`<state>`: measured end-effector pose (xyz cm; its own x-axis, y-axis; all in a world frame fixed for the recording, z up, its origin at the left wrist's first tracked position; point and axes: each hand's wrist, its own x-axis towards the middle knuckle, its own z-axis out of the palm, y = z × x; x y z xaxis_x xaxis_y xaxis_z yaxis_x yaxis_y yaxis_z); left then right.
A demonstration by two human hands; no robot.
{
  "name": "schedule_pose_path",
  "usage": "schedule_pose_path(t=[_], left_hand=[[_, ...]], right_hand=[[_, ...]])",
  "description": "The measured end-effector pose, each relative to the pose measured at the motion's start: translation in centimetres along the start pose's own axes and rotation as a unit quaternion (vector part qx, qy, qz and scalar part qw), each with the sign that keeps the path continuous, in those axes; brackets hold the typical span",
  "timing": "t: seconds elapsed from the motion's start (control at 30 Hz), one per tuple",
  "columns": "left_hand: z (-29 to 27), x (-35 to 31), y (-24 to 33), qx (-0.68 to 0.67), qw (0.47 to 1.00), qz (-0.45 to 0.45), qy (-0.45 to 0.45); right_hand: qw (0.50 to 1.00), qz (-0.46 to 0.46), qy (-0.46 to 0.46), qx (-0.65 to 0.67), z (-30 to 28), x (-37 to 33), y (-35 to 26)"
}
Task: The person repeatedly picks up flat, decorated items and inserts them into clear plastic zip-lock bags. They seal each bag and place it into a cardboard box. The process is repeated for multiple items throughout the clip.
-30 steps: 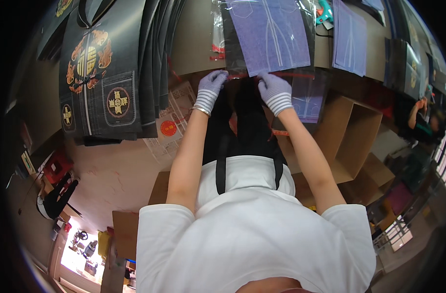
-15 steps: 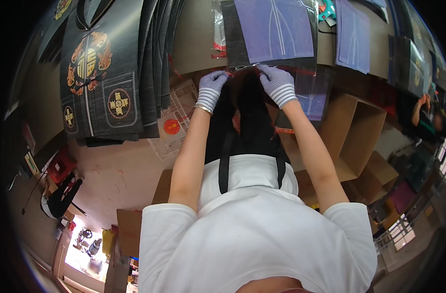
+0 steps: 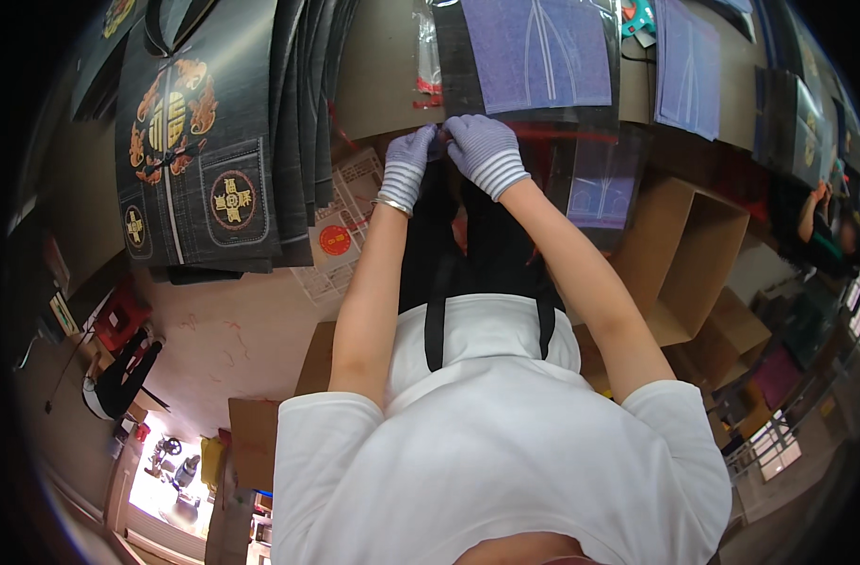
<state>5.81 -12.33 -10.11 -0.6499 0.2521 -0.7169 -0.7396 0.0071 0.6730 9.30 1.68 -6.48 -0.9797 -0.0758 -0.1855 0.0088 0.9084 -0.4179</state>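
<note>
In striped gloves, my left hand (image 3: 409, 158) and my right hand (image 3: 483, 151) are close together at the table's near edge, fingers closed. From my right hand a red strip (image 3: 567, 135) runs rightward along the near edge of a clear plastic sleeve. What the fingertips of each hand pinch is too small to make out. Just beyond them lies a purple-blue sheet (image 3: 543, 61) with pale stitch-like lines, on top of a black sheet (image 3: 461, 89). Another clear sleeve with a purple panel (image 3: 600, 193) hangs below the table edge.
Black printed bags (image 3: 194, 141) are stacked at the left. Beyond lie a clear packet with red (image 3: 428, 66) and a teal tool (image 3: 637, 17). More purple sheets (image 3: 686, 80) sit to the right. Open cardboard boxes (image 3: 680, 254) stand below. Other people are at both sides.
My right hand has moved left, next to my left hand, which stays nearly in place. The purple-blue and black sheets have shifted slightly to the right in the picture.
</note>
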Motion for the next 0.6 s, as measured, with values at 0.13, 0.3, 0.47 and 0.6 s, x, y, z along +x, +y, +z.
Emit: schedule_pose_path(t=[0.13, 0.3, 0.47, 0.6], left_hand=[[0.3, 0.7, 0.1, -0.032, 0.999, -0.026, -0.018], [1.3, -0.1, 0.6, -0.013, 0.999, 0.036, 0.004], [-0.4, 0.6, -0.6, -0.089, 0.996, -0.025, -0.015], [1.3, 0.4, -0.7, -0.117, 0.983, -0.082, -0.119]], right_hand=[[0.999, 0.035, 0.006, 0.014, 0.3, 0.2, -0.7], [0.992, 0.081, 0.048, 0.089, -3.7, -5.3, 1.9], [0.825, 0.502, 0.254, 0.057, -12.5, -25.2, 21.8], [0.793, 0.564, 0.186, -0.139, -10.4, -38.6, 25.7]])
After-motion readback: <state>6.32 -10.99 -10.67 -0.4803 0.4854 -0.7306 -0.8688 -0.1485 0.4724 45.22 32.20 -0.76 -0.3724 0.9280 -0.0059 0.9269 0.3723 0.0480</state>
